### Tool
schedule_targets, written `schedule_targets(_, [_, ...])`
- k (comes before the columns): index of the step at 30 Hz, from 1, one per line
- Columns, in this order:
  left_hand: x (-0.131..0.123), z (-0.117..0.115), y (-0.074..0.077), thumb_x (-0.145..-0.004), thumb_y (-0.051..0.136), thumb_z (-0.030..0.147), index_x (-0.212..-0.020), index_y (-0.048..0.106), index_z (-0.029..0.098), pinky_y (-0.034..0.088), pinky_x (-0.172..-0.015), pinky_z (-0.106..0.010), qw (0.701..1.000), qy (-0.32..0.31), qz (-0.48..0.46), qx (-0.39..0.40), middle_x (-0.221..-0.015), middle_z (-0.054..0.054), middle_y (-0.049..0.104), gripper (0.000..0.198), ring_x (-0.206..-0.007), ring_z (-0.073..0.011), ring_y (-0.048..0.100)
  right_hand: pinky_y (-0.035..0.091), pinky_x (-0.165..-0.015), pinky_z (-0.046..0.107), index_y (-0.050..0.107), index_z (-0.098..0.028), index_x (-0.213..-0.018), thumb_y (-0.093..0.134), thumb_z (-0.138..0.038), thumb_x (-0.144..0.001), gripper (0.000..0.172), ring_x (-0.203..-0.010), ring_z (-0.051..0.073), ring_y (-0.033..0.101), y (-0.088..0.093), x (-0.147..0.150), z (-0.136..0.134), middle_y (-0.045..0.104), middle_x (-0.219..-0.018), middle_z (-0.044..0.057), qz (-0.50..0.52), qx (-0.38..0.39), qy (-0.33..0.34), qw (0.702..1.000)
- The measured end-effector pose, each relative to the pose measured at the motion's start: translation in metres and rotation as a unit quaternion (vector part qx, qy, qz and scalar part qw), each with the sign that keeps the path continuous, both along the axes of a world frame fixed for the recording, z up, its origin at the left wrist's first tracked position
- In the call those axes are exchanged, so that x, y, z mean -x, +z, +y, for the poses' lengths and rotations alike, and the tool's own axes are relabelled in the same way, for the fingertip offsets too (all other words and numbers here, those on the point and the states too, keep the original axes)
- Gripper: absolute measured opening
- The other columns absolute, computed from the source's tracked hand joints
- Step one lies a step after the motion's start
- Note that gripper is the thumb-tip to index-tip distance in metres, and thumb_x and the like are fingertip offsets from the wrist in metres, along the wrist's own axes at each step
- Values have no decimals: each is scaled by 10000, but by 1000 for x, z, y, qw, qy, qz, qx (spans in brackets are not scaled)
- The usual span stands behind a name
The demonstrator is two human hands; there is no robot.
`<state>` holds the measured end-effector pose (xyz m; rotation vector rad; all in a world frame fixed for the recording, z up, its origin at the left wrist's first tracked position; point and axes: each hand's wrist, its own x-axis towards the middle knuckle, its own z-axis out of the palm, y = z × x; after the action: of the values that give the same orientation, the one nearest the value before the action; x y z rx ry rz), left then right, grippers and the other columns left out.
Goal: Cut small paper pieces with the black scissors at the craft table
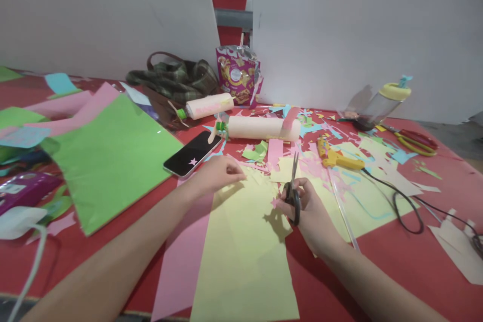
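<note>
My right hand (307,209) grips black-handled scissors (293,186), their blades pointing away from me. A small pink paper star (274,203) is pinched at that hand's fingertips. Over the top of a pale yellow paper sheet (245,256), my left hand (221,173) is closed, fingertips together; anything between them is too small to make out. Beneath the yellow sheet lies a pink sheet (181,261). Just beyond my left hand is a black phone (194,153) with another pink star (193,162) on its screen.
Two paper-wrapped bottles (260,127) lie at the back, near a snack bag (237,75). A yellow glue gun (341,159) with a black cord sits at right, before a clear tumbler (381,105) and red-yellow scissors (417,142). Green sheets (116,156) cover the left.
</note>
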<state>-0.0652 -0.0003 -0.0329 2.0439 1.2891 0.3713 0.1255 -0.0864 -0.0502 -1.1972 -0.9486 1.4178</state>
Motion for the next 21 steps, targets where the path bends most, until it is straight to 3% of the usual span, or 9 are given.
schedule_targets(5, [26,13,7,-615,517,325,-554,583,163,305,-466,-190,990,-20,133,43,-541,8,564,185,-518,-110,483,370,-481,192,347,-230,-725,633,-150,-626,313,-565,81,473,1,0,0,465,-667,-65,2,-4,5,1000])
schedule_targets(12, [44,17,1,-584,506,269,-551,561,176,314,-472,-183,981,-43,178,67,-559,19,556,113,-551,-117,502,382,-488,198,349,-232,-726,639,-148,-621,319,-591,92,493,-1,-1,0,478,-676,-58,2,-5,9,1000])
schedule_targets(21, [30,6,5,-606,456,195,-590,521,167,316,-526,-222,981,2,187,-48,-654,-3,502,72,-584,-121,458,395,-484,194,337,-238,-728,641,-160,-615,334,-589,91,490,3,-2,4,468,-686,-58,10,-1,-8,1000])
